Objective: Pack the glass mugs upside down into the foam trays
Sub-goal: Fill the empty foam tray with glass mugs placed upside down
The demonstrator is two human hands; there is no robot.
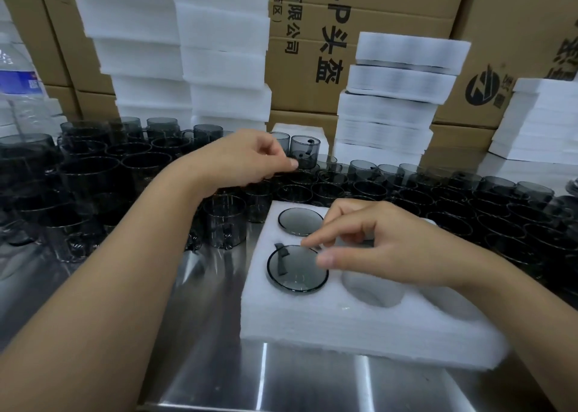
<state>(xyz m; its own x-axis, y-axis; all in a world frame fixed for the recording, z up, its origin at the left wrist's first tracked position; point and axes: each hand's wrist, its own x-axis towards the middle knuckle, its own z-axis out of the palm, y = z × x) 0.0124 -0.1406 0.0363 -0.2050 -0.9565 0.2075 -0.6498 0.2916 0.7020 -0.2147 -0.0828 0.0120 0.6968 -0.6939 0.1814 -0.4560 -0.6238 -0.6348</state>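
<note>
While the steel table is carrying loose glass mugs beyond the fingers, the foam tray is lying under the right hand, whose loosely curled fingers are holding nothing; the left hand is curling its fingers by a back mug, grip unclear; two upturned mugs are sitting left of the right fingertips

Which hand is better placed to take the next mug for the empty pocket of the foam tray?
Probably left. The left hand is out over the loose mugs behind the foam tray, close above them. The right hand hovers over a seated mug beside the empty pocket.
</note>
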